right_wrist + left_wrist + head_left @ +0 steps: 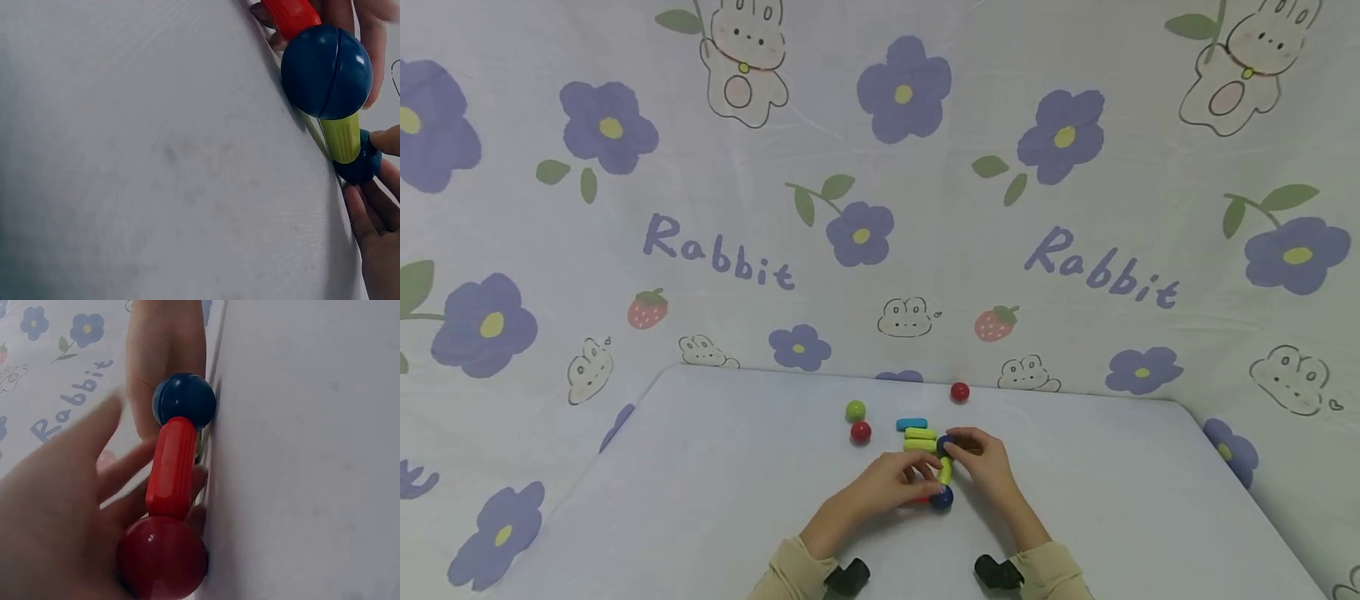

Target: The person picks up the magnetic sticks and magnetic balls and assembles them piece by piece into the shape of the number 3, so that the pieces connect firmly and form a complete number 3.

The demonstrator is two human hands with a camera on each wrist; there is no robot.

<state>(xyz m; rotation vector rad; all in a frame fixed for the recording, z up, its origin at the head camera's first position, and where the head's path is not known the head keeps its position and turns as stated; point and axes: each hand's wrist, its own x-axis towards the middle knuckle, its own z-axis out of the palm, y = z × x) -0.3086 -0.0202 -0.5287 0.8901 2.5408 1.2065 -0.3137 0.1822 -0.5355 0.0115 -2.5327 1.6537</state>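
Note:
My right hand (991,462) pinches a dark blue ball (945,446) at the far end of a yellow-green stick (945,472). Joined at the stick's near end is another blue ball (942,499). From there a red stick (171,469) runs to a red ball (162,557), which my left hand hides in the head view. My left hand (886,483) hovers over the red stick with its thumb raised and apart. Its other fingers bend loosely down behind that stick, near the tabletop, without a visible grip. The right wrist view shows the right fingers around the far ball.
Beyond the hands lie two loose yellow-green sticks (920,440) and a blue stick (912,424). To their left are a green ball (855,411) and a red ball (861,432). Another red ball (959,392) sits near the back edge of the white table (700,483).

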